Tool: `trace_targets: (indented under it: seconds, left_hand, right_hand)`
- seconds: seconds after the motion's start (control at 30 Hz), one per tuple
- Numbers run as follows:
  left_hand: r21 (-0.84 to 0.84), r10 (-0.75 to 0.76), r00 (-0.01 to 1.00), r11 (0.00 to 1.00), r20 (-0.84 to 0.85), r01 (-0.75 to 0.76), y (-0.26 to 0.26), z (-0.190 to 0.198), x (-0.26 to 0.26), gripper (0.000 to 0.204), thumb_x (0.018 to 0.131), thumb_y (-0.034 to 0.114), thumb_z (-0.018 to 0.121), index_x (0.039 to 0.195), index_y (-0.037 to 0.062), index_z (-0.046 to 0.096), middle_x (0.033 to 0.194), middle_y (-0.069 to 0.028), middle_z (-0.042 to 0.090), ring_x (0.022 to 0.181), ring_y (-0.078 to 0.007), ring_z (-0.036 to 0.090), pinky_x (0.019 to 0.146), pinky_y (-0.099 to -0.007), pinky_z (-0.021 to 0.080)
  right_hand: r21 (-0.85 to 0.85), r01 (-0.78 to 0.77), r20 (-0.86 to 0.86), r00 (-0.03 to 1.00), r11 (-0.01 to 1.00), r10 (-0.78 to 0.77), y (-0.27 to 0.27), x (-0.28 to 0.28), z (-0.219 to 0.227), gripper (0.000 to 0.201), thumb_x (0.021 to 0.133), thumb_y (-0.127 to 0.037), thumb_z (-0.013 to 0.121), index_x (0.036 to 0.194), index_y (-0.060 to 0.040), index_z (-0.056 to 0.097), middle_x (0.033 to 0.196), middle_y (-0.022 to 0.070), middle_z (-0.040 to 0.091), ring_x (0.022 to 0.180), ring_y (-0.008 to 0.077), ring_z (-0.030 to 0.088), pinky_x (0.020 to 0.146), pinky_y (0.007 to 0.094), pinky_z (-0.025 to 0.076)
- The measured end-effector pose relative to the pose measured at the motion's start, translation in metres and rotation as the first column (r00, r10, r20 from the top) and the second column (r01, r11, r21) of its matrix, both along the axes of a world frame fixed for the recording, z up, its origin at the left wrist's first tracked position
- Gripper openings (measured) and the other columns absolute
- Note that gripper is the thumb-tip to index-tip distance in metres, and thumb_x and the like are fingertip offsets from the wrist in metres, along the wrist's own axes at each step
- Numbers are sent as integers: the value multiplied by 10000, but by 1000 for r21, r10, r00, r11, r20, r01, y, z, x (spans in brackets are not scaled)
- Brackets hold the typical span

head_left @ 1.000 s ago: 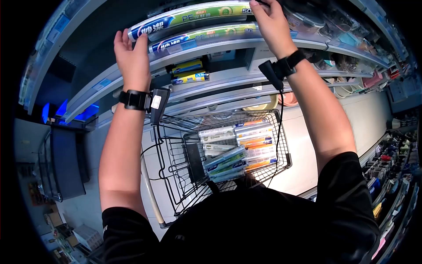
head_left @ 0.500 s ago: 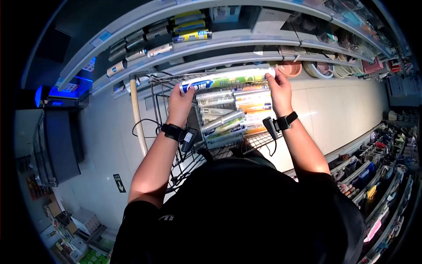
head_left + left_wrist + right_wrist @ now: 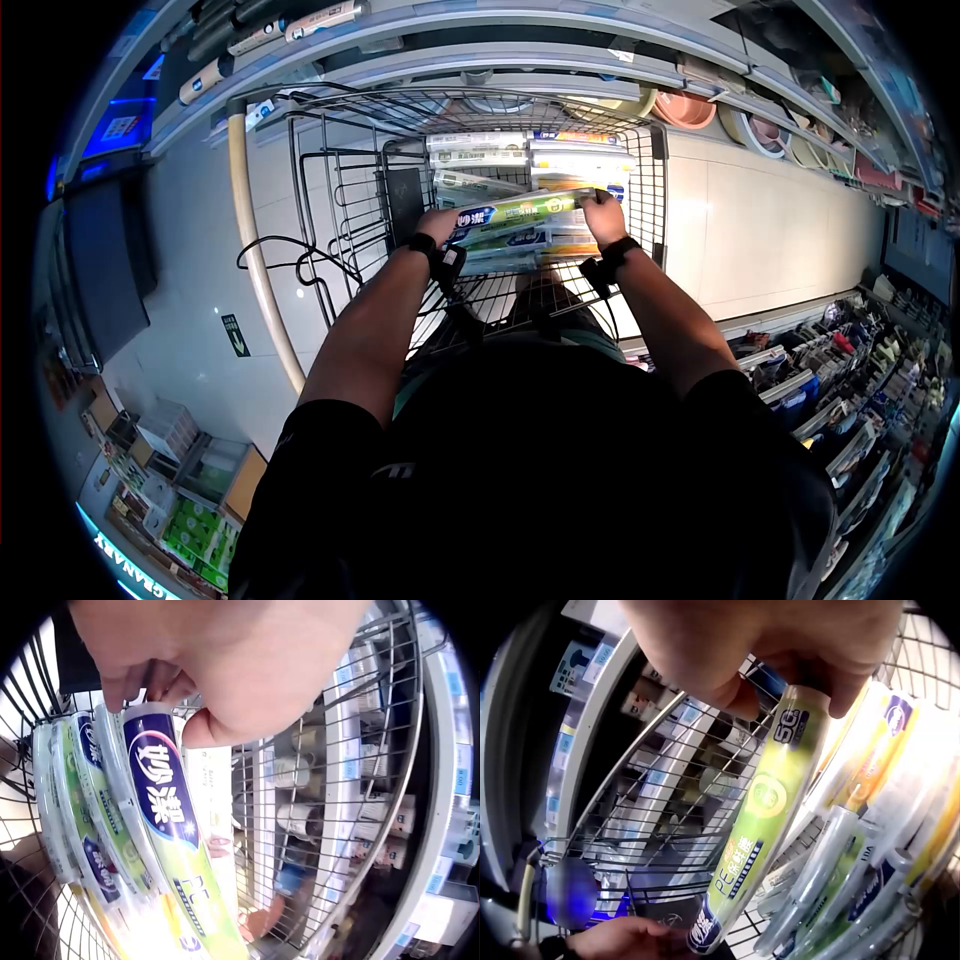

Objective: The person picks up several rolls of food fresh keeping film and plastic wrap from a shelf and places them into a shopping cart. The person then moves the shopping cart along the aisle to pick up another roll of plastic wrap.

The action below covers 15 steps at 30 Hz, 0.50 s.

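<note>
Both hands hold one long green, white and blue roll [image 3: 520, 211] by its two ends, low inside the wire cart. My left hand [image 3: 437, 226] pinches the blue-labelled end; in the left wrist view the thumb of that hand [image 3: 217, 660] lies beside the roll [image 3: 169, 787]. At the other end, marked 50, is my right hand [image 3: 603, 218]; in the right wrist view this hand [image 3: 772, 645] has its fingers round the tip of the roll [image 3: 765, 802]. Similar green rolls [image 3: 101, 787] lie right beside it, with white rolls [image 3: 478, 142] and orange ones farther back.
The cart's wire rim [image 3: 660, 190] surrounds the rolls, and its pale handle [image 3: 262, 270] is at the left. Shelves [image 3: 430, 62] run along the far side, with plastic basins [image 3: 686, 108] low down. Hanging goods [image 3: 850, 380] stand at the right.
The roll has come down from the shelf, first over the cart's far edge, then nearer the body and down among the other rolls. Both hands moved with it, and the view shifted.
</note>
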State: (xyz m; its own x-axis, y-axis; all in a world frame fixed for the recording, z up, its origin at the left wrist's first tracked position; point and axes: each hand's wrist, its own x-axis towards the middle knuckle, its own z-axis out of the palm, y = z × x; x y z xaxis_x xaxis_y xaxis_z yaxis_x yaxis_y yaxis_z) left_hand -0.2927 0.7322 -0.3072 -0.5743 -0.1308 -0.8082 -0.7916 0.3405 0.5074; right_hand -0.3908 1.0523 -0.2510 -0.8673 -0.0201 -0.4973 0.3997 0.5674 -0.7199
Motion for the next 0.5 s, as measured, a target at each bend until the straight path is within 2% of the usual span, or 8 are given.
trace_targets:
  seconds: [0.03,0.07,0.1,0.2,0.27,0.4,0.43,0.5]
  left_hand:
    - [50,-49,986,997,-160,58,-6,-45,7,255,788,222,546,763,-23,611,616,-76,548,499,-167,501,436,-340,362]
    - [107,18,987,994,-159,-1,-12,-100,16,244,806,215,541,817,-17,616,675,-70,581,550,-171,544,479,-336,412]
    - [153,222,970,960,99,-236,-5,-77,-1,234,820,207,538,878,-7,615,771,-80,608,627,-171,579,548,-329,451]
    - [245,382,882,860,275,-448,-2,-69,-18,221,819,206,539,898,13,612,816,-91,606,671,-179,581,594,-330,459]
    - [218,202,970,949,137,-229,-8,-93,-20,213,811,206,543,912,29,603,843,-99,596,708,-191,579,608,-341,465]
    - [214,175,970,954,171,-210,-15,-94,-16,206,795,209,549,905,40,597,841,-89,584,738,-195,568,623,-360,469]
    - [91,-83,996,992,16,82,-17,-91,-14,200,798,190,535,908,37,599,873,-116,594,779,-232,583,655,-375,469]
    - [-261,-614,771,782,-168,566,-20,-83,-16,193,802,154,507,915,29,601,937,-170,614,861,-306,613,719,-405,470]
  right_hand:
    - [6,-15,17,1000,1000,15,-3,-7,-9,381,763,-222,559,1027,48,607,893,233,649,845,360,621,771,368,470]
    - [29,-33,31,999,999,32,-7,-15,-16,384,760,-215,561,1035,49,603,902,233,648,852,356,622,775,367,469]
    - [53,-50,50,998,997,47,-7,-20,-25,387,756,-208,563,1043,50,599,912,234,646,859,352,623,779,367,469]
    - [-21,-61,37,997,998,62,-14,-41,-34,371,761,-191,566,1046,45,595,917,200,653,864,294,630,780,348,470]
    - [-43,-93,45,994,995,95,-17,-46,-34,363,763,-191,567,1037,44,596,907,191,654,860,282,631,777,338,472]
    - [-27,-374,249,895,927,369,-35,-46,-39,457,791,-265,576,1141,22,515,1007,190,625,953,289,605,818,364,466]
    - [165,-502,262,852,849,453,-39,-42,-50,457,796,-291,571,1137,10,527,1028,189,619,999,312,585,850,386,451]
    - [114,-607,322,772,787,548,-41,-41,-65,472,795,-315,569,1120,25,533,1016,208,616,1016,341,567,863,404,436]
